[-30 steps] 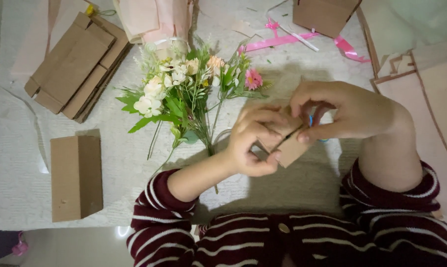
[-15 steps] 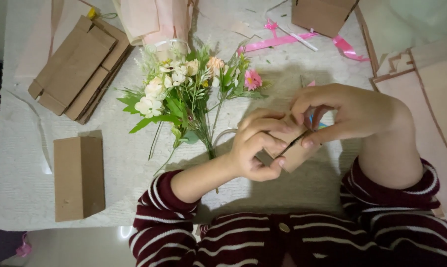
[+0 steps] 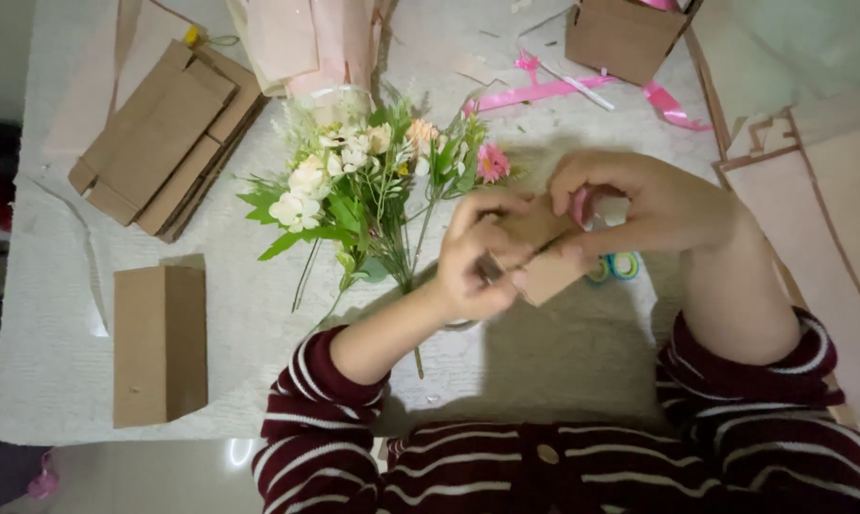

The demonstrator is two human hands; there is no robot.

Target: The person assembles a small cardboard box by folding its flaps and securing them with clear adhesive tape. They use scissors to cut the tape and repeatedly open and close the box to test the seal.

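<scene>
Both hands meet over the middle of the white table [image 3: 59, 381]. My left hand [image 3: 482, 257] and my right hand [image 3: 639, 205] pinch a small brown cardboard piece [image 3: 549, 271] between their fingertips. A bunch of artificial flowers [image 3: 373, 186] with white, peach and pink blooms lies just left of my left hand, stems pointing toward me. A blue and green ring-shaped thing [image 3: 620, 266] peeks out under my right hand; what it is I cannot tell.
A flat brown cardboard box [image 3: 159, 343] lies near the front left edge. A stack of folded cardboard [image 3: 168, 143] sits at the back left. Pink ribbon [image 3: 544, 90] and a brown box [image 3: 625, 38] lie at the back. Pink sheets [image 3: 839, 190] cover the right side.
My hands have shifted slightly while working the cardboard piece; the thin green stem seen between the fingers earlier is no longer visible.
</scene>
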